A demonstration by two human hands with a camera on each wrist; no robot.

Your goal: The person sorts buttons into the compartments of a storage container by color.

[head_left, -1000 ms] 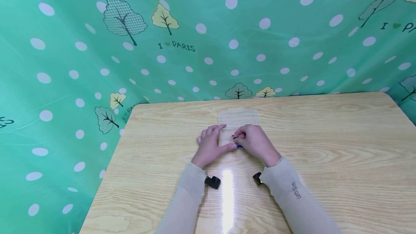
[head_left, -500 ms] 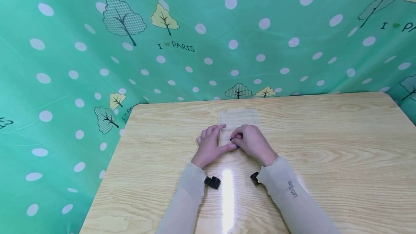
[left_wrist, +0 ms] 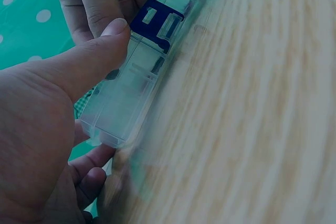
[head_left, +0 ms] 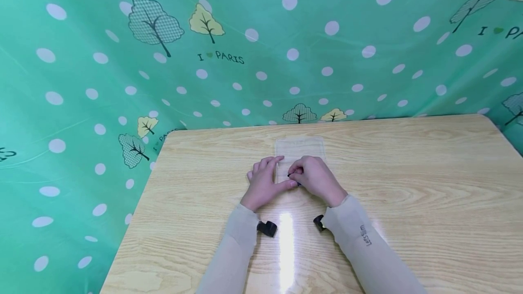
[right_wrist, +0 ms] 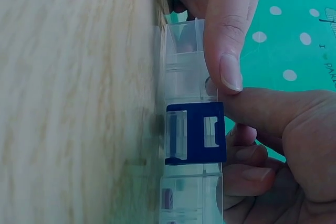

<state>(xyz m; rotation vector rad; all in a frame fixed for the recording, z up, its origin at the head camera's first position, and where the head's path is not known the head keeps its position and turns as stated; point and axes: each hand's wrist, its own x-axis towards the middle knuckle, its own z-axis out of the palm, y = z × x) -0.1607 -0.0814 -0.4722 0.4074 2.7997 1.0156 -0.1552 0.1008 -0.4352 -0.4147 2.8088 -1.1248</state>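
Note:
A clear plastic compartment box (head_left: 300,147) lies on the table, its back part showing beyond both hands in the head view. The blue latch (right_wrist: 196,135) on its front wall shows best from the right wrist. My left hand (head_left: 263,186) holds the box at its left front corner, with the thumb along the front edge and the fingers by the left end. Over the front part of the box, my right hand (head_left: 316,177) pinches a small dark item (head_left: 288,175); its kind is mostly hidden by the fingers. The left thumb tip lies close to the right hand's fingers.
Small purple pieces (right_wrist: 168,199) show through the front wall of the box. Wood-grain tabletop (head_left: 408,185) spreads around it. A green dotted curtain (head_left: 253,58) hangs along the table's back edge. Black wrist cameras (head_left: 267,229) sit on both sleeves.
My right hand has shifted slightly left over the box with the small dark item pinched. A red bit seen near its fingertips earlier no longer shows. My left hand has stayed in place.

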